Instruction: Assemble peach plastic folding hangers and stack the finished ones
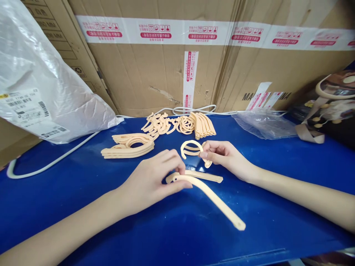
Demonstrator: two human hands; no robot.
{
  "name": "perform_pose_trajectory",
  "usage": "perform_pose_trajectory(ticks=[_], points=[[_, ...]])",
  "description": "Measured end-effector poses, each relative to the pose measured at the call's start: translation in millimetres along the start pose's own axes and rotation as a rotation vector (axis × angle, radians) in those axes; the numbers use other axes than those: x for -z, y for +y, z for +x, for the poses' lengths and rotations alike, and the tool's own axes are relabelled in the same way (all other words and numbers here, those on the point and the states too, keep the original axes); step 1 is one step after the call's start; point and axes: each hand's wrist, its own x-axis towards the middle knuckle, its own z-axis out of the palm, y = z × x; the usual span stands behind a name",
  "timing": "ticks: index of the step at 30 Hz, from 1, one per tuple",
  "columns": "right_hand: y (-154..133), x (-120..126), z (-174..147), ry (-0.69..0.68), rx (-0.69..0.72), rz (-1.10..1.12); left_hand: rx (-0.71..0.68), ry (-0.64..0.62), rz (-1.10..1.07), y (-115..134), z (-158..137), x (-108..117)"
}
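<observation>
My left hand (155, 181) is closed in a pinch on the end of a cream plastic hanger arm (213, 197), which slants down to the right and has a small hole at each end. Behind those fingers a second hanger arm (205, 176) lies on the blue table, its left end partly covered by my hand. Between thumb and fingers, my right hand (222, 157) grips a curved cream hanger hook (184, 147). Its round opening faces left, and my fingertips hide part of it. Another curved piece shows just behind the hook.
Folded hanger pieces (127, 151) are stacked at the left. Farther back lie a heap of loose hooks (161, 125) and a row of arms (203, 125). Cardboard boxes (144, 74) stand behind, with a white cable (52, 164), plastic mailer (50, 81) and clear bag (260, 123) around.
</observation>
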Motion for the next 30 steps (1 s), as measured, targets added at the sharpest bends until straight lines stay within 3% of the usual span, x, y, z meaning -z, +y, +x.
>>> perform_pose_trajectory(ticks=[4, 9, 12, 17, 19, 25, 30], points=[[2, 1, 0, -0.017, -0.014, 0.038, 0.269, 0.022, -0.569, -3, 5, 7], [3, 2, 1, -0.034, -0.015, 0.051, 0.394, 0.112, -0.806, -9, 7, 10], [1, 2, 1, -0.046, -0.024, 0.049, 0.503, 0.107, -0.691, -9, 7, 10], [-1, 2, 1, -0.063, -0.035, 0.018, 0.33, 0.024, 0.049, -7, 3, 7], [-1, 2, 1, -0.066, -0.026, 0.03, 0.316, -0.041, 0.177, -7, 1, 3], [3, 1, 2, -0.052, -0.01, 0.11, 0.184, -0.099, 0.148, -3, -1, -6], [4, 2, 2, -0.063, -0.022, 0.131, 0.179, -0.145, 0.036, -3, -3, -7]])
